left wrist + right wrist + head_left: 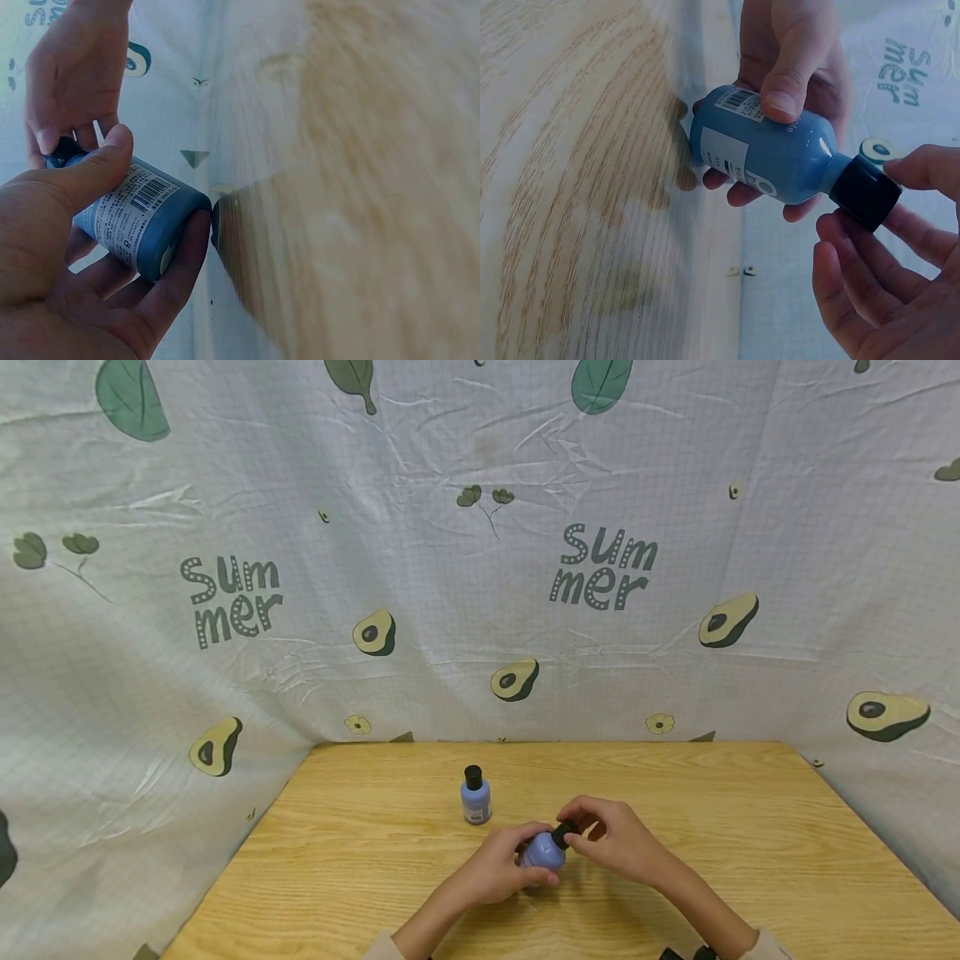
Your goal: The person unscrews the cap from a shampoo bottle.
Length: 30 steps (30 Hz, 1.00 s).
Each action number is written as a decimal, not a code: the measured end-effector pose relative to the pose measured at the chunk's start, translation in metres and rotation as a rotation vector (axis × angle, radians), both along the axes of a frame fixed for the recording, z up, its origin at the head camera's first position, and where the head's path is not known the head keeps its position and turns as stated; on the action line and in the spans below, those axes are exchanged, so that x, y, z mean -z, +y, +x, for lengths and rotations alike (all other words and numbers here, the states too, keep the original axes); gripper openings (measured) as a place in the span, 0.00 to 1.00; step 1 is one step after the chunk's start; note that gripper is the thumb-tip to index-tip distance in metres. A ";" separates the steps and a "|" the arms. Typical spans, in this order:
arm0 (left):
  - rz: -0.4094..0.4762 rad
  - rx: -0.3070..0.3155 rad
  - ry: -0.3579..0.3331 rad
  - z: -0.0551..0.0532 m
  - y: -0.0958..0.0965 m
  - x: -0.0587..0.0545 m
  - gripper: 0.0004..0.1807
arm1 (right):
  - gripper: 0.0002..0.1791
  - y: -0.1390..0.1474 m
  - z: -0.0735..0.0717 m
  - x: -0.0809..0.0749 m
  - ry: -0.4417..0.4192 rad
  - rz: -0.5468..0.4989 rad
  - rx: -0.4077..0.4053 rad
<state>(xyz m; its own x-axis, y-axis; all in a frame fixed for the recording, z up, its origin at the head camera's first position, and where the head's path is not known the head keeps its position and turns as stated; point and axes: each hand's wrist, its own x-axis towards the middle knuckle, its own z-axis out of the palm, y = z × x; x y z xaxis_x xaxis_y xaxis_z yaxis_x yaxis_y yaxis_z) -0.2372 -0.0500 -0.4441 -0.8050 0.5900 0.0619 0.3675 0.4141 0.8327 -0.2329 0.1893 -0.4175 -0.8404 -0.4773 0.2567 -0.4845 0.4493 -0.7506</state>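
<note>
A small blue bottle with a white printed label is gripped around its body by my left hand. It tilts in the head view, its neck toward the right. On that neck sits a black cap, pinched between the thumb and fingers of my right hand. The left wrist view shows the bottle's barcode label, with the left thumb lying across the shoulder and fingers under the body.
A second blue bottle with a black cap stands upright on the wooden table, behind and left of the hands. A white cloth printed with avocados and leaves hangs around the table. Two small black objects show at the bottom edge.
</note>
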 end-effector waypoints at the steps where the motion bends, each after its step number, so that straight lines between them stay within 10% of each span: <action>1: 0.001 0.001 0.001 0.000 0.000 0.000 0.30 | 0.15 0.000 0.000 0.000 -0.006 0.001 0.005; 12: -0.004 0.012 0.010 0.000 -0.001 0.000 0.30 | 0.12 0.001 0.000 0.000 -0.084 -0.057 -0.018; 30: -0.004 0.003 0.021 0.001 0.000 -0.001 0.29 | 0.13 0.002 0.003 -0.004 0.023 -0.047 -0.099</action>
<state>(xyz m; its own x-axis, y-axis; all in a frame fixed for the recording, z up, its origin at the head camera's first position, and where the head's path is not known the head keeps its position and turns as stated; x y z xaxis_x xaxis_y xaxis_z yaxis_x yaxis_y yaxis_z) -0.2366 -0.0504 -0.4436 -0.8016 0.5930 0.0765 0.3864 0.4161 0.8231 -0.2304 0.1913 -0.4135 -0.7831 -0.5449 0.2996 -0.5423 0.3627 -0.7579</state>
